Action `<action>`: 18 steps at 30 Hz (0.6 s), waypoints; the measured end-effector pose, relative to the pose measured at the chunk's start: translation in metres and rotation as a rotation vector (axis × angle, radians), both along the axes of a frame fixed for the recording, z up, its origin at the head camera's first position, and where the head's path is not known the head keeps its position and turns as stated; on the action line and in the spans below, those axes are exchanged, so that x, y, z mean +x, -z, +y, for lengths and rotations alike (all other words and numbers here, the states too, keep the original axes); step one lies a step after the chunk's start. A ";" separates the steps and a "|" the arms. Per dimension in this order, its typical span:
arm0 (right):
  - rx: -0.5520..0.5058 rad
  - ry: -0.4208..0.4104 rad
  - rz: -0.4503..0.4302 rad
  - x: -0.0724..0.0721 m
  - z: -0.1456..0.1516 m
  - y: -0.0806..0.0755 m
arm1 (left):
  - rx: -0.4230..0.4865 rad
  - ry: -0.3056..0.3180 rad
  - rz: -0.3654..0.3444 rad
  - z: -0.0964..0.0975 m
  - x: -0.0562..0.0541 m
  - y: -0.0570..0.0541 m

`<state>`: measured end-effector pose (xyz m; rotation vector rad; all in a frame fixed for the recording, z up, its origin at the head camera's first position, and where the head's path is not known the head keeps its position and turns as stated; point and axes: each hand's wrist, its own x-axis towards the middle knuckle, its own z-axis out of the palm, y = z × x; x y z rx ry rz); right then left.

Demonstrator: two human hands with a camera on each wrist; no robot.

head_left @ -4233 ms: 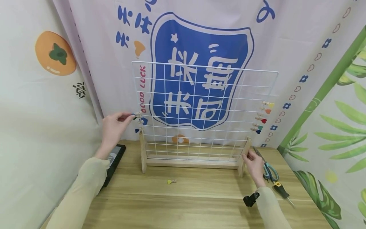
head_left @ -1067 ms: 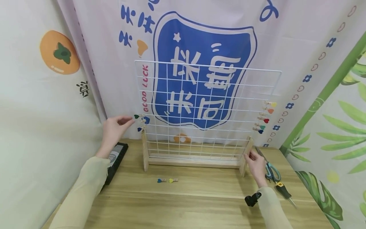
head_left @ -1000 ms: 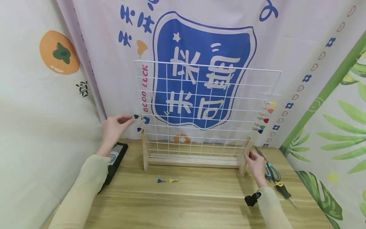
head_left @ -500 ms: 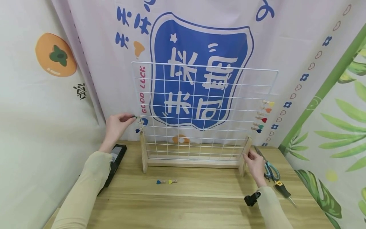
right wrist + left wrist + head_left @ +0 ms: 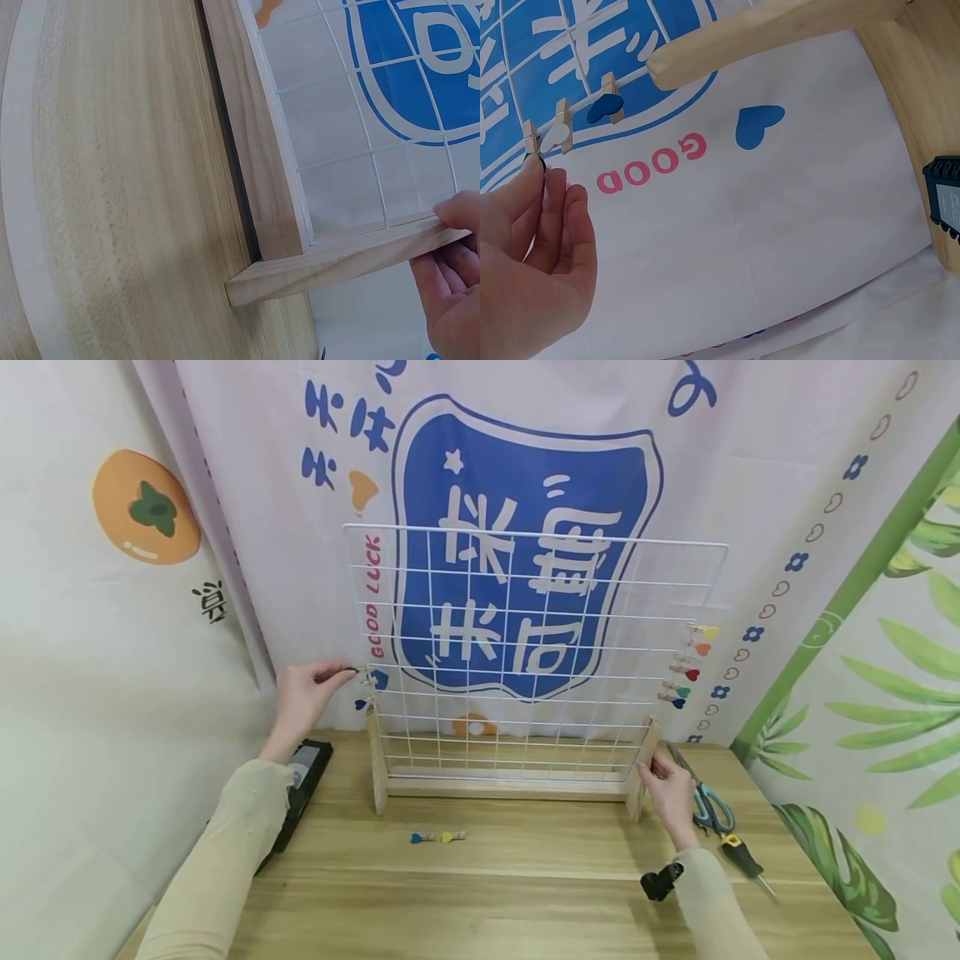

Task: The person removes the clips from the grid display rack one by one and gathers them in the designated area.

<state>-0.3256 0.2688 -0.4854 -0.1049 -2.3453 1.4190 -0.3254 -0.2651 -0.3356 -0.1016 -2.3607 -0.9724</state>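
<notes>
A white wire grid [image 5: 525,534] stands upright in a wooden stand on the table. My left hand [image 5: 303,693] pinches a mini clothespin [image 5: 530,136] on the grid's left edge between thumb and fingers; its dark heart is mostly covered by the thumb. Below it on the same edge sit a white-heart clothespin [image 5: 557,136] and a dark blue-heart clothespin [image 5: 606,108]. With thumb and fingers, my right hand [image 5: 670,789] grips the stand's right wooden post [image 5: 345,262]. Blue [image 5: 417,838] and yellow [image 5: 447,837] heart clothespins lie on the table in front.
Several coloured heart clothespins [image 5: 691,674] line the grid's right edge. Scissors [image 5: 712,810] and a screwdriver [image 5: 738,856] lie right of the stand. A black case-like object [image 5: 306,785] lies left, beneath the left forearm. A printed curtain [image 5: 300,552] hangs close behind.
The blue-heart clothespin has come to lie beside the yellow one on the table. My left hand, just apart from the dark green-heart clothespin a second ago, now pinches it. The right hand stays put.
</notes>
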 end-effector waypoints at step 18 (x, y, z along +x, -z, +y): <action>0.018 0.011 0.012 0.000 -0.001 0.001 | 0.164 -0.029 0.012 -0.014 0.019 0.014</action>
